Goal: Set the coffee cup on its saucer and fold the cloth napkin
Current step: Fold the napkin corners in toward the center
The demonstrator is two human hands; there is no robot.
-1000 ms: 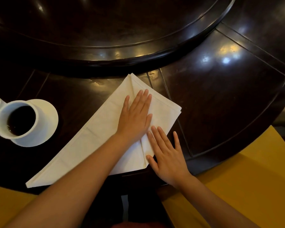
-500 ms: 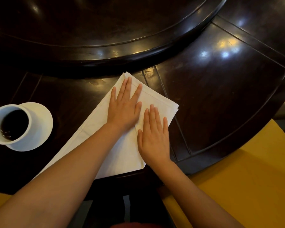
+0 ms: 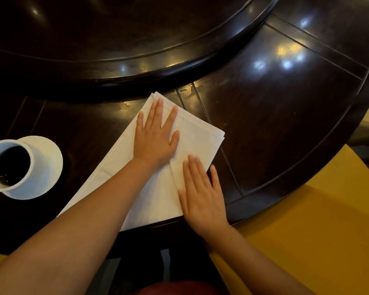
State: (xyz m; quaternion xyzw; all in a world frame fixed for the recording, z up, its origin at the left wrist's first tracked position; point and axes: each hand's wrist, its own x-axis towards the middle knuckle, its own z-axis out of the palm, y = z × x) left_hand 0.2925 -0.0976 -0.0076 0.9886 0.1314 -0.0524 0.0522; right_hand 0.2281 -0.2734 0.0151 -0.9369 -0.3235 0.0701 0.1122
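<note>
A white cloth napkin (image 3: 197, 138) lies folded in layers on the dark wooden table, its far corner pointing toward the raised centre disc. My left hand (image 3: 156, 137) rests flat on its upper part, fingers spread. My right hand (image 3: 202, 192) lies flat on the napkin's near right edge, slightly blurred. At the far left a white coffee cup (image 3: 9, 166) filled with dark coffee stands on its white saucer (image 3: 48, 167).
The dark table (image 3: 275, 124) has a raised round centre disc (image 3: 136, 39) just beyond the napkin. Its curved rim runs along the right and near side. Yellow floor (image 3: 317, 231) shows past the rim at lower right.
My right hand has slid back along the napkin toward the near edge. My left hand has stayed pressed flat on the upper part. The cup and saucer have not moved.
</note>
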